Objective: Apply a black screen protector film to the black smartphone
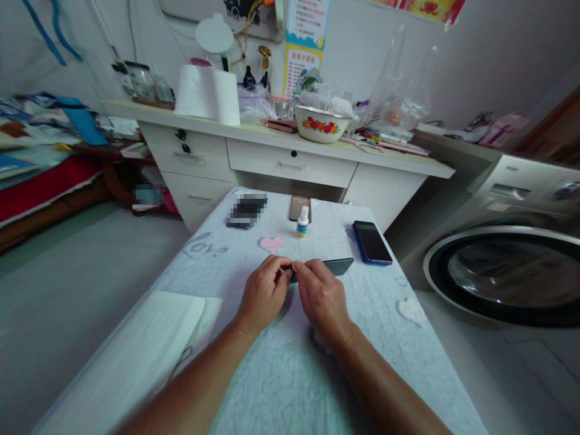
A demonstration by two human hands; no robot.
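A thin dark slab, apparently a smartphone (pixel 341 266), is held low over the table and tilted, with its right end sticking out past my knuckles. My right hand (pixel 322 297) is closed around its near side, thumb and forefinger pinched together. At the phone's left end my left hand (pixel 265 290) is also closed, fingertips meeting those of the right. My fingers hide that end and whatever is between the tips. Just beyond stands a small white bottle (pixel 302 225) with a blue and yellow label. Behind it lies a brown-edged phone or phone case (pixel 295 207).
A dark phone in a blue case (pixel 372 243) lies at the table's right edge. Far left is a blurred-out dark object (pixel 247 210). A pale cloth or paper stack (pixel 136 344) covers the near left. Beyond stand a white desk (pixel 290 160) and a washing machine (pixel 507 241).
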